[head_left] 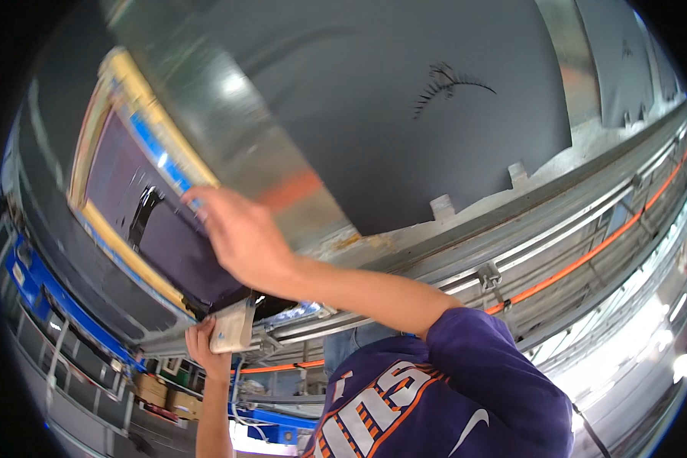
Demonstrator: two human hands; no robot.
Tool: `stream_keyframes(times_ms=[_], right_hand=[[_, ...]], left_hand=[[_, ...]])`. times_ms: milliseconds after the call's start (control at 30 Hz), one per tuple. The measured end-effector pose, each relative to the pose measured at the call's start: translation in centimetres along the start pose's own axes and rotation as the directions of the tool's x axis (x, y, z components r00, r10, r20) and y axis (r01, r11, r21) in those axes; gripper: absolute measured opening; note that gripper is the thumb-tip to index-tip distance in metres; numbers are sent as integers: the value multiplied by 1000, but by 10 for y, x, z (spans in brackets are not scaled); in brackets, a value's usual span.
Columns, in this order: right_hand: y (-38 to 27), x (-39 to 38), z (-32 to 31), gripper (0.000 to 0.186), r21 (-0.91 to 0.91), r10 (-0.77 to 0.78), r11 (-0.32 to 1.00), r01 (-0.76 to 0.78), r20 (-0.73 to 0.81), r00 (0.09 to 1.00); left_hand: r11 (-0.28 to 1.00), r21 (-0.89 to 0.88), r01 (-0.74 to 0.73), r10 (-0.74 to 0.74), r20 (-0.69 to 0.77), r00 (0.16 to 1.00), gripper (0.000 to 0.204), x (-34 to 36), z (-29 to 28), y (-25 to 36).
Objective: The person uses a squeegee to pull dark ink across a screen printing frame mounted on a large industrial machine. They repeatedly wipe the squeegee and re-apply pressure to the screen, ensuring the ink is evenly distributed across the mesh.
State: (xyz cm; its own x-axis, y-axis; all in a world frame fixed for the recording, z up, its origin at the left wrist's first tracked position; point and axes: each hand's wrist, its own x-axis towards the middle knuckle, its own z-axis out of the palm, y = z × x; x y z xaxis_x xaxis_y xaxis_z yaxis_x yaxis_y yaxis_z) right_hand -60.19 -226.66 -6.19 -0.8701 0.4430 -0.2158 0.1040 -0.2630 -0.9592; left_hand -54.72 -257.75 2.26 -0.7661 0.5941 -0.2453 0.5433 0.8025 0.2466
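A screen-printing frame (118, 248), with yellowish rails and blue tape, lies at the left over dark fabric. Black ink (141, 217) streaks its dark mesh, and more ink pools towards the near end. My right hand (248, 240) reaches across from the right, its fingers curled over the frame's right rail. At the near end, my left hand (204, 343) grips a pale wooden block (233, 328) by its left side. Whether that block belongs to the frame or is a squeegee handle, I cannot tell.
A grey fabric sheet (404, 99) with a black fern-like print (446, 88) lies on the metal-topped table (206, 99), tape tabs (442, 208) along its near edge. Metal rails and an orange hose (580, 263) run along the table's side. Cardboard boxes (151, 389) stand at lower left.
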Motion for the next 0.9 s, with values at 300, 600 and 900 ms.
stream_keyframes(times_ms=[300, 600, 900], right_hand=[[7, -7, 7, 30, -402, 58, 913, -65, -30, 998], [6, 6, -7, 31, -700, -88, 714, -21, -119, 989], [5, 31, -3, 43, -596, 59, 753, -279, -362, 930]], left_hand=[[995, -60, 82, -83, -8, 997, 54, -11, 3, -23], [954, -296, -44, 23, -73, 997, 37, -19, 9, -15], [852, -503, -148, 36, -225, 974, 18, -20, 17, -51]])
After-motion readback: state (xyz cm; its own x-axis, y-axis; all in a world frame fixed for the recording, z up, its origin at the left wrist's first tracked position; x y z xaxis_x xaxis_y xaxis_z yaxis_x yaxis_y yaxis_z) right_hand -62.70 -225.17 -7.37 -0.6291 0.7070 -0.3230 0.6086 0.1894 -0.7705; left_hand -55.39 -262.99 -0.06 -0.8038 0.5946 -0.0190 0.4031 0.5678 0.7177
